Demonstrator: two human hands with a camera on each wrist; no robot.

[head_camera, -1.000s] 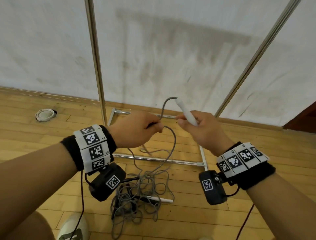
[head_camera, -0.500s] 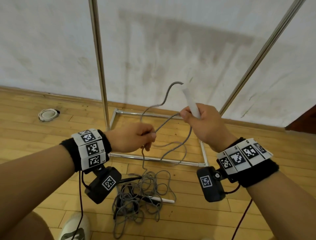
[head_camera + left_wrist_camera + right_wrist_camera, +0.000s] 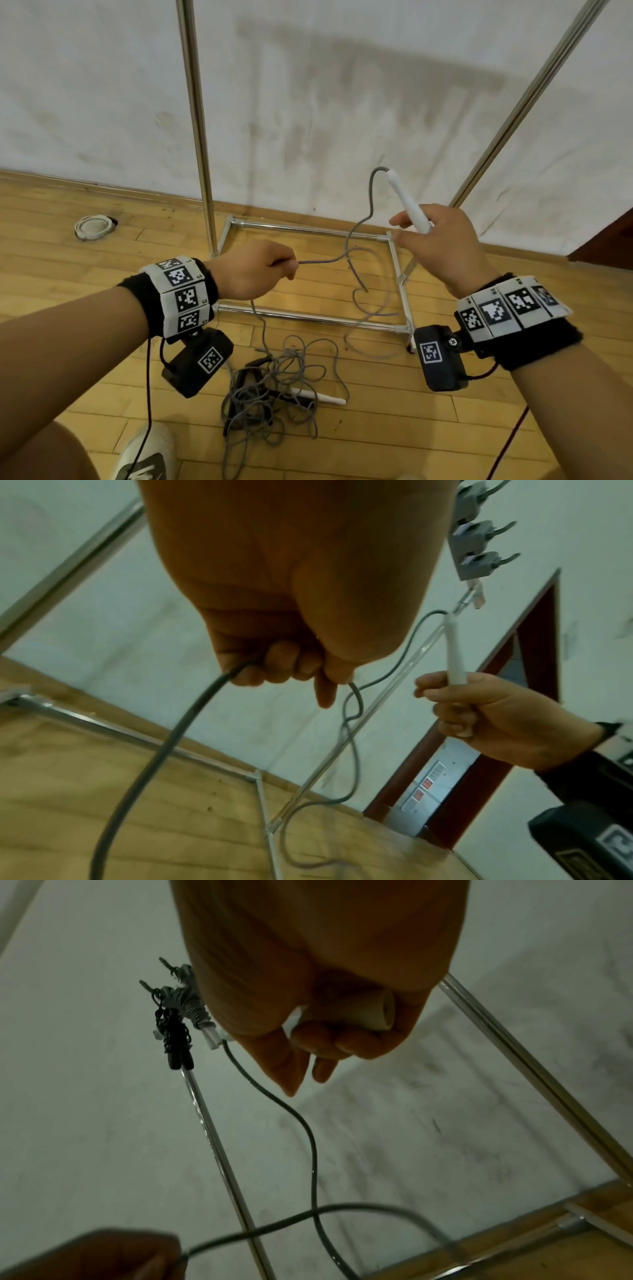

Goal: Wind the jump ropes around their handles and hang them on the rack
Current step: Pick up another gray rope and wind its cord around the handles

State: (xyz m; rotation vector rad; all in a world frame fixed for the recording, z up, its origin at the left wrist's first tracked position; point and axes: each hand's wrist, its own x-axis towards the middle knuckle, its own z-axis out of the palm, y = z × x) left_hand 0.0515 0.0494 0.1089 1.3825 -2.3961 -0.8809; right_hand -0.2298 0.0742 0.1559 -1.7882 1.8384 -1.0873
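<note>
Head view: right hand [image 3: 442,246] wrapped round the white handle [image 3: 407,202], tip tilted up and away, likely to keep the shaft free for winding. Left hand [image 3: 255,269] pinching the grey rope [image 3: 346,255] off to the side, drawing slack out of the tangle [image 3: 274,387] on the floor [image 3: 85,284]. Second white handle [image 3: 318,397] lying in that heap, in front of the rack base [image 3: 301,317].

Left wrist: fingers [image 3: 274,666] curled round the rope, one end trailing down, the other looping across to the handle.

Right wrist: handle butt [image 3: 377,1010] poking out of the fist. No containers anywhere; up on the rack hooks [image 3: 164,972], wound black handles [image 3: 174,1039] and a grey-wrapped pair [image 3: 195,1010] already hanging.
</note>
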